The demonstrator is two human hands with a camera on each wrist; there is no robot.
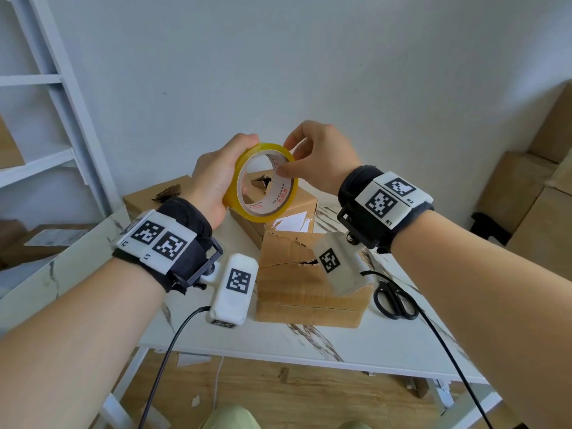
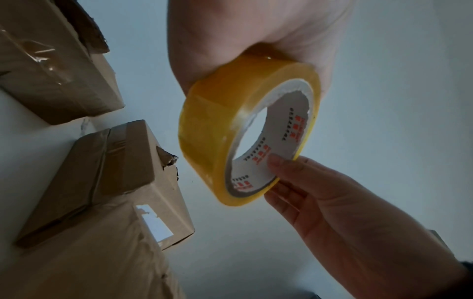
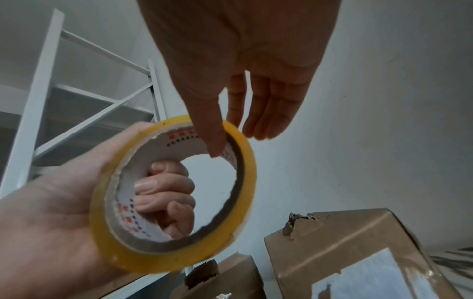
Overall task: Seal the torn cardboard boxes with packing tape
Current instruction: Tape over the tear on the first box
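Note:
I hold a yellow packing tape roll [image 1: 234, 178] up above the table. My left hand [image 1: 215, 178] grips it from the left, with the fingers [image 3: 163, 188] curled through the white core. My right hand [image 1: 314, 157] pinches the roll's right rim, thumb [image 2: 275, 163] inside the core and fingers behind. Three cardboard boxes lie below. A flat box [image 1: 294, 289] with a long tear is nearest, a box [image 1: 301, 205] with a torn hole on top sits behind it, and another torn box [image 1: 145, 196] is at the far left.
Black scissors [image 1: 393, 300] lie on the white marble table [image 1: 309, 342], right of the flat box. A white shelf [image 1: 40, 119] stands at the left. More cardboard boxes [image 1: 526, 196] are stacked at the right. Cardboard scraps lie on the wooden floor.

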